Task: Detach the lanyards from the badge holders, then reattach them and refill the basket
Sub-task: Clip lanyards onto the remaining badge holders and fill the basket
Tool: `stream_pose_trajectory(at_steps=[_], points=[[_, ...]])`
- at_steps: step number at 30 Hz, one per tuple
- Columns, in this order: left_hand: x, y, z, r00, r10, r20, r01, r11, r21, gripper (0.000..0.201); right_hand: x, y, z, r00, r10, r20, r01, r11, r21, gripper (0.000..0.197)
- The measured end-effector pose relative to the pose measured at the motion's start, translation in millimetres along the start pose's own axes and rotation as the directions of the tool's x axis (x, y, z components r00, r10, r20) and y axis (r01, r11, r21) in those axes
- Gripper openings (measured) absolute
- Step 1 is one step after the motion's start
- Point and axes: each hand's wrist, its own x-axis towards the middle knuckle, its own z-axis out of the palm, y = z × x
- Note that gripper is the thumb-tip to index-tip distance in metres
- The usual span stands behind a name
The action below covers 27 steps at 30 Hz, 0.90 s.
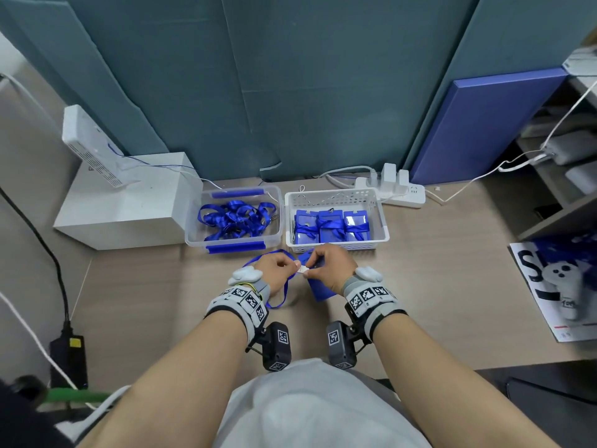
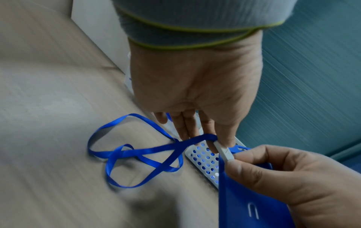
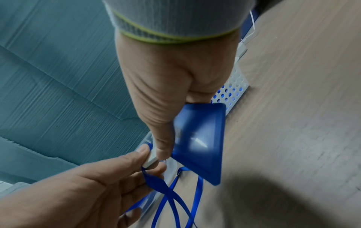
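Observation:
Both hands meet over the desk just in front of the white basket [image 1: 384, 223]. My left hand [image 1: 290, 265] pinches the white clip [image 2: 224, 152] at the end of a blue lanyard [image 2: 136, 152], whose loops trail on the desk to the left. My right hand [image 1: 315, 265] grips the top of a blue badge holder [image 1: 319, 291], thumb against the clip [image 3: 151, 158]. The badge holder [image 3: 201, 138] hangs tilted below the right hand [image 3: 166, 138]. I cannot tell whether the clip is hooked in the holder. Three wrapped badge holders [image 1: 331, 226] lie in the basket.
A clear bin [image 1: 191, 221] with several loose blue lanyards stands left of the basket. Behind are a white power strip [image 1: 400, 192] and cables. A white box [image 1: 129, 202] sits at the left, a magazine [image 1: 562, 286] at the right edge.

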Motion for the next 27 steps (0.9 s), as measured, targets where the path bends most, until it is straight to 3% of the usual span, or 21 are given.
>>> stream_pose_trajectory(at_steps=[2, 6, 8, 21, 27], points=[[-4, 5, 0, 1.000, 0.015, 0.024, -0.015, 1.000, -0.018, 0.026, -3, 0, -2, 1.000, 0.018, -0.006, -0.018, 1.000, -0.008, 0.022], [-17, 16, 2, 0.997, 0.063, 0.042, -0.057, 0.990, -0.130, 0.005, -11, -3, -6, 1.000, 0.011, -0.010, -0.011, 1.000, -0.026, 0.022], [-18, 17, 4, 0.996, 0.084, 0.043, -0.074, 0.978, -0.194, 0.007, -12, -4, -6, 1.000, 0.011, -0.011, -0.011, 0.999, -0.032, 0.023], [-24, 28, 13, 0.998, 0.025, 0.054, -0.018, 0.991, -0.134, 0.008, -25, -13, -14, 0.997, 0.065, -0.045, -0.069, 0.992, -0.102, 0.024], [-24, 34, 12, 0.999, 0.040, -0.001, -0.040, 0.997, -0.060, 0.013, -28, -12, -17, 0.995, 0.101, -0.018, -0.102, 0.995, -0.019, 0.034]])
